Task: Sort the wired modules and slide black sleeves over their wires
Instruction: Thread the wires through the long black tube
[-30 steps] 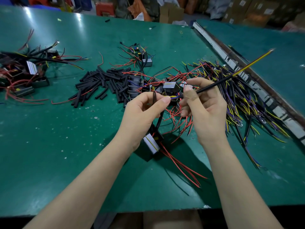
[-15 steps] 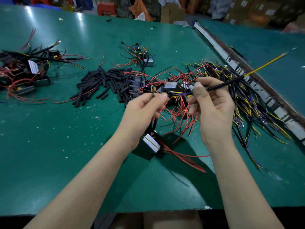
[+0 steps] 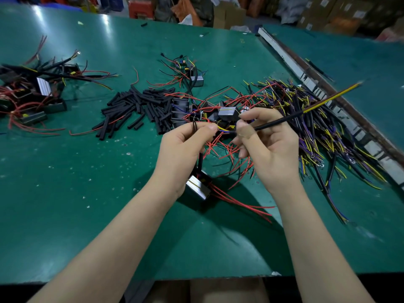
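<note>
Left grip [image 3: 185, 145]: pinched on yellow and blue wires [image 3: 223, 129]; module [image 3: 197, 185] hanging below wrist.
Right grip [image 3: 265, 147]: thumb and forefinger pinched on black sleeve [image 3: 277, 121], slanting up to the right.
Loose sleeves [image 3: 135, 108]: piled on bench [image 3: 65, 193], beyond left grip.

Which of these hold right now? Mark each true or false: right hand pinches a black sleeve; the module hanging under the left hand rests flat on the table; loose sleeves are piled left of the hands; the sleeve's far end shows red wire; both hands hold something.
1. The right hand pinches a black sleeve. True.
2. The module below the left hand lies flat on the table. False: it hangs tilted on its wires.
3. Loose sleeves are piled left of the hands. True.
4. Red wire leaves the sleeve's far end. False: yellow wire does.
5. Both hands hold something. True.
</note>
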Available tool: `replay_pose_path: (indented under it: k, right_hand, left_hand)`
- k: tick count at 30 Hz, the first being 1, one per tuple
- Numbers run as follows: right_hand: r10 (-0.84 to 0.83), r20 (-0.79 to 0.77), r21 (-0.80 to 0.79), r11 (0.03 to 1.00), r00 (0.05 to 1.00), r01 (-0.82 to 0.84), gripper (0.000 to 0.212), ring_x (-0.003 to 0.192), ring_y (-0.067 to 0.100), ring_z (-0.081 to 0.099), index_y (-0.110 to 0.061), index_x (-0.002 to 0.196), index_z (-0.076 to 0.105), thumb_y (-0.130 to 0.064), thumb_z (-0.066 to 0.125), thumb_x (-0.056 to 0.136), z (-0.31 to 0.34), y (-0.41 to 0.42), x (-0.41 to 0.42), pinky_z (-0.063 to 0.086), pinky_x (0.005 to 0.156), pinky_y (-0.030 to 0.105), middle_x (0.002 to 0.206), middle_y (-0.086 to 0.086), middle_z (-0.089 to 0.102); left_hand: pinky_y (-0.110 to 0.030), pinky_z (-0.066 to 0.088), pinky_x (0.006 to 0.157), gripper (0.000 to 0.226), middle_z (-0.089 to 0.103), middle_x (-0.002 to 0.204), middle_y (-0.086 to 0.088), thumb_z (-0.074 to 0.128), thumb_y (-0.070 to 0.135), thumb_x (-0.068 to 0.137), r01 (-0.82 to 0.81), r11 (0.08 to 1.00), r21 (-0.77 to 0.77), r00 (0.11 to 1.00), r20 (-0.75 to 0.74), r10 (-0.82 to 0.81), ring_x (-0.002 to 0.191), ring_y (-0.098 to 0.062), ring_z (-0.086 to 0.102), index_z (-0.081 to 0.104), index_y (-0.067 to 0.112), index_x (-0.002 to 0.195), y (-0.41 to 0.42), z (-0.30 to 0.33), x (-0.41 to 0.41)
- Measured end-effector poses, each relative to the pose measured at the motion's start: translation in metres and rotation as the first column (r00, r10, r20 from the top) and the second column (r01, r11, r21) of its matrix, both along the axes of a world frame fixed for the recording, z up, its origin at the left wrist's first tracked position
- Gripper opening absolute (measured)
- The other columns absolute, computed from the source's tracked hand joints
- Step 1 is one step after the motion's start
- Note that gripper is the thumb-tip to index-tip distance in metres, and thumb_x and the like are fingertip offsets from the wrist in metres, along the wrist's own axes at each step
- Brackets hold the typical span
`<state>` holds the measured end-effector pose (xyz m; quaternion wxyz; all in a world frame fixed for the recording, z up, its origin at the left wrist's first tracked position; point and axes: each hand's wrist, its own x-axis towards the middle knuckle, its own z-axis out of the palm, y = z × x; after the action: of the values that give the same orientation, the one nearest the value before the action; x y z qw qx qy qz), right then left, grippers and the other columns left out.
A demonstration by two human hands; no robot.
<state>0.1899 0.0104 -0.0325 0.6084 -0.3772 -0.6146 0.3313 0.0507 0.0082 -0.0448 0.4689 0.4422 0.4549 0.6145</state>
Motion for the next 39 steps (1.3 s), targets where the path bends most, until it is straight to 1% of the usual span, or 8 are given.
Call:
replay_pose_path:
  k: [3,6,9,14,18,23,30,39]
  right_hand:
    - [-0.019,0.037,0.022,1.0,0.999,0.018,0.02,0.047,0.006,0.056,-0.023,0.09,0.059,-0.004,0.058,0.087,-0.001,-0.001,-0.002,0.042,0.047,0.017,0.064,-0.002,0.059]
    - [-0.107,0.07,0.057,0.993,0.992,0.103,0.022,0.051,0.027,0.054,-0.028,0.085,0.059,-0.006,0.057,0.086,-0.002,0.0,-0.004,0.042,0.046,0.031,0.065,-0.007,0.057]
    - [-0.152,0.155,0.093,0.986,0.976,0.139,0.023,0.05,0.036,0.049,-0.032,0.083,0.058,-0.009,0.057,0.085,-0.004,0.0,-0.006,0.041,0.049,0.044,0.06,0.009,0.054]
    - [-0.107,0.149,0.068,0.993,0.983,0.098,0.025,0.051,0.039,0.05,-0.03,0.085,0.06,-0.006,0.054,0.085,-0.002,-0.002,-0.007,0.04,0.046,0.041,0.059,0.005,0.052]
    - [-0.03,0.099,0.014,0.999,0.995,0.028,0.025,0.045,0.025,0.047,-0.024,0.083,0.061,-0.001,0.051,0.082,-0.001,-0.003,-0.006,0.036,0.045,0.032,0.056,-0.01,0.05]
    - [0.01,0.068,0.038,0.999,0.998,-0.012,0.029,0.05,0.038,0.037,-0.022,0.081,0.059,0.005,0.048,0.081,0.0,-0.005,-0.01,0.028,0.047,0.035,0.056,-0.008,0.045]
    - [0.019,0.073,0.065,0.998,0.997,-0.024,0.03,0.048,0.007,0.037,-0.026,0.08,0.056,0.003,0.048,0.08,-0.009,0.0,-0.008,0.031,0.049,0.019,0.057,-0.013,0.049]
    - [-0.033,0.213,0.183,0.983,0.977,-0.006,0.024,0.047,0.019,0.04,-0.034,0.083,0.05,-0.01,0.048,0.081,-0.013,0.001,-0.007,0.034,0.049,0.028,0.057,-0.006,0.049]
  left_hand:
    - [-0.007,0.037,0.053,0.018,0.062,0.059,0.013,0.067,0.012,0.084,-0.013,1.0,-0.008,1.0,0.022,0.013,0.054,0.004,0.049,0.072,0.022,0.07,0.001,-0.001,-0.001]
    - [-0.009,0.037,0.054,0.015,0.058,0.059,0.01,0.07,0.015,0.08,-0.035,0.998,0.056,0.999,-0.018,0.036,0.053,0.0,0.043,0.072,0.023,0.067,0.0,-0.001,-0.001]
    - [-0.013,0.037,0.054,0.012,0.054,0.057,0.01,0.067,0.022,0.075,-0.066,0.992,0.108,0.997,-0.029,0.07,0.052,-0.004,0.04,0.072,0.026,0.065,0.0,-0.001,-0.001]
    - [-0.012,0.039,0.054,0.015,0.058,0.057,0.014,0.065,0.022,0.078,-0.057,0.993,0.107,0.998,-0.018,0.06,0.051,-0.003,0.043,0.071,0.028,0.065,-0.001,-0.003,-0.002]
    - [-0.012,0.039,0.054,0.012,0.056,0.055,0.013,0.066,0.02,0.078,-0.029,0.996,0.085,1.0,0.014,0.028,0.049,-0.004,0.044,0.071,0.024,0.068,-0.001,-0.004,0.0]
    - [-0.012,0.038,0.052,0.022,0.05,0.051,0.01,0.066,0.013,0.083,-0.021,0.999,0.044,0.999,0.045,0.019,0.048,-0.005,0.042,0.073,0.024,0.066,0.001,-0.005,0.0]
    - [-0.015,0.039,0.054,0.023,0.048,0.048,0.008,0.064,0.013,0.086,-0.019,0.999,0.036,0.999,0.036,0.018,0.047,-0.006,0.043,0.07,0.024,0.067,0.003,-0.006,0.003]
    - [-0.015,0.037,0.051,0.017,0.048,0.045,0.011,0.06,0.013,0.089,-0.054,0.999,-0.007,0.999,0.01,0.054,0.045,-0.003,0.042,0.063,0.017,0.073,0.005,-0.01,0.007]
